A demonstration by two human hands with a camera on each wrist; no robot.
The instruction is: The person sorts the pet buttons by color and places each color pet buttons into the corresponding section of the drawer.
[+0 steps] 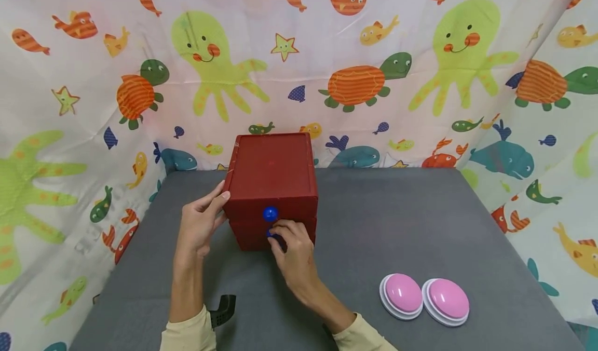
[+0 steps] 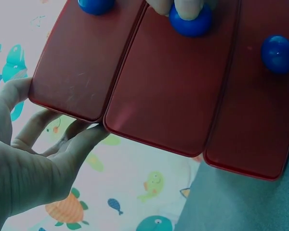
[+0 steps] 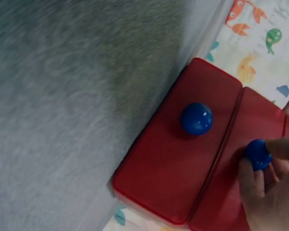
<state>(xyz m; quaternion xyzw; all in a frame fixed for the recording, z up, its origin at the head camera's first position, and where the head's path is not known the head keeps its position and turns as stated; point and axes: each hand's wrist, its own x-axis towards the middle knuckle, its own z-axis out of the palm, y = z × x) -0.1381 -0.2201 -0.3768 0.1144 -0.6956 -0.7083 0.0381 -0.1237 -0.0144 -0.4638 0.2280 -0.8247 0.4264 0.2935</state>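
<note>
Drawer box: a red box (image 1: 272,177) stands at 12 o'clock on the grey table (image 1: 397,221), against the sea-creature curtain (image 1: 374,55); all drawers sit flush, contents hidden.
Left hand: my left hand (image 1: 200,225) lies flat against the box's side at 9 o'clock, fingers straight, gripping nothing.
Right hand: my right hand (image 1: 293,252) pinches the middle blue knob (image 1: 272,234) on the box front, thumb and fingers curled round it.
Top knob: a second blue knob (image 1: 270,214) sits just above, at 12 o'clock from my fingers, untouched.
Pink domes: two pink dome buttons (image 1: 424,299) rest side by side at 4 o'clock, well apart from the box.
Head view only: shows the domes, the box top and both sleeves.
Left wrist view only: shows three drawer fronts in a row, each with its own knob, fingertips (image 2: 183,7) on the middle one (image 2: 190,21).
Right wrist view only: shows the free end knob (image 3: 196,118) and the pinched knob (image 3: 257,154) up close.
</note>
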